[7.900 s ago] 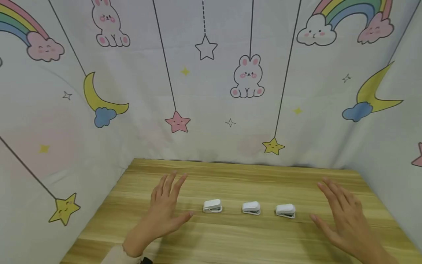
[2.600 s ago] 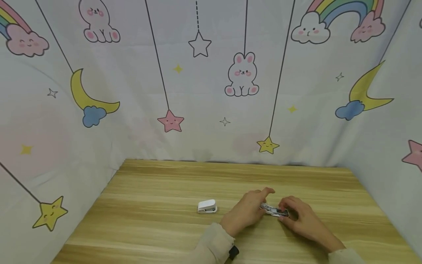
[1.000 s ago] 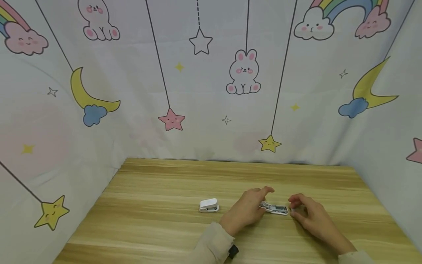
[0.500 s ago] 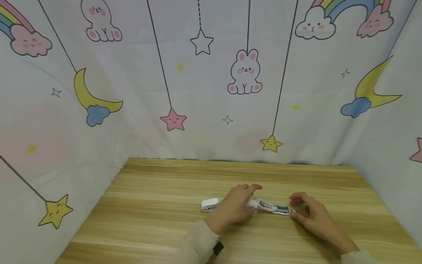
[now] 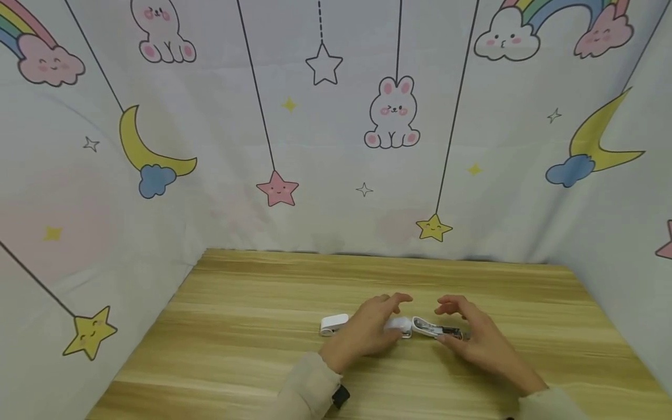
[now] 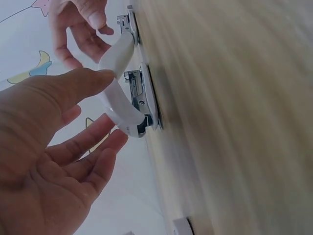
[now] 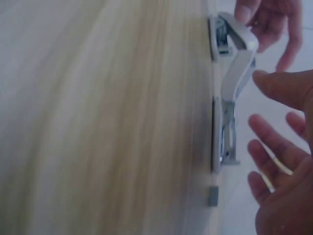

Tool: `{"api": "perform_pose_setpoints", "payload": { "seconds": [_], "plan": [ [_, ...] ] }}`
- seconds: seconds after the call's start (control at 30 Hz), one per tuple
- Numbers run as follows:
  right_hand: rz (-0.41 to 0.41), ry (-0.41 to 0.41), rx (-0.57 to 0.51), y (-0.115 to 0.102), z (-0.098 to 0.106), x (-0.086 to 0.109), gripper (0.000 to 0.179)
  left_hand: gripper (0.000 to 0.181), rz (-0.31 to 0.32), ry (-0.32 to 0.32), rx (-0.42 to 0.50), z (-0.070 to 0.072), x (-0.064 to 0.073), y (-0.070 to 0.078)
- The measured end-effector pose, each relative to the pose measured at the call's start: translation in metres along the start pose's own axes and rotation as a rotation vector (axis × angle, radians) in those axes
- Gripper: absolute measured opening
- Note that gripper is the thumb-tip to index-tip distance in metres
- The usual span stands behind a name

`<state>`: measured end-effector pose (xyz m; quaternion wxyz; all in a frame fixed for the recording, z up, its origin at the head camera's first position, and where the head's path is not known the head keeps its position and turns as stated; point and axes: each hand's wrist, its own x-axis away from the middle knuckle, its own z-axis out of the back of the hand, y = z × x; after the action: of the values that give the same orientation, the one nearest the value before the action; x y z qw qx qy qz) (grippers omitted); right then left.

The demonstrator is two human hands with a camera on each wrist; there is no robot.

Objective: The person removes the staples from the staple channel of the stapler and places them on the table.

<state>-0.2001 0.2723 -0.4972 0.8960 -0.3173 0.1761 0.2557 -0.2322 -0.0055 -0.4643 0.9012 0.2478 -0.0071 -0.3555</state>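
Three small white staplers stand in a row on the table. The right stapler [image 5: 438, 331] is folded out, its metal staple channel bared and its lid leaning against the middle stapler [image 5: 400, 325]. My left hand [image 5: 367, 326] is around the middle stapler, its thumb at the lid and its fingers loosely bent, with no firm grip visible. Over the folded-out stapler, my right hand [image 5: 480, 335] has its fingers spread apart, thumb near the channel. A small grey block [image 7: 213, 196], like a short stick of staples, sits just beyond that stapler's end.
The left stapler [image 5: 333, 324] stands beside my left hand, partly behind it. The wood-grain table [image 5: 252, 303] ends at a printed cloth backdrop [image 5: 341, 221], which also encloses both sides.
My left hand has shifted left from the right stapler's lid to the middle stapler. My right hand has let go of the small grey block and come left over the folded-out stapler.
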Motion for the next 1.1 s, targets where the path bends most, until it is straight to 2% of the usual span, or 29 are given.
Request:
{"api": "perform_pose_setpoints", "payload": {
  "seconds": [0.33, 0.53, 0.87, 1.1],
  "plan": [
    [-0.017, -0.082, -0.093, -0.014, -0.023, -0.020, 0.079, 0.064, -0.050, 0.051, 0.030, -0.007, -0.004, -0.002],
    [-0.052, -0.099, -0.121, -0.019, -0.032, -0.026, 0.084, 0.062, -0.075, 0.049, 0.057, -0.008, -0.007, -0.004],
    [-0.096, -0.107, -0.117, -0.021, -0.042, -0.031, 0.081, 0.063, -0.067, 0.042, 0.052, -0.005, -0.006, -0.004],
    [-0.131, -0.126, -0.087, -0.020, -0.048, -0.031, 0.081, 0.061, -0.050, 0.029, 0.103, -0.005, -0.007, -0.005]
  ]
}}
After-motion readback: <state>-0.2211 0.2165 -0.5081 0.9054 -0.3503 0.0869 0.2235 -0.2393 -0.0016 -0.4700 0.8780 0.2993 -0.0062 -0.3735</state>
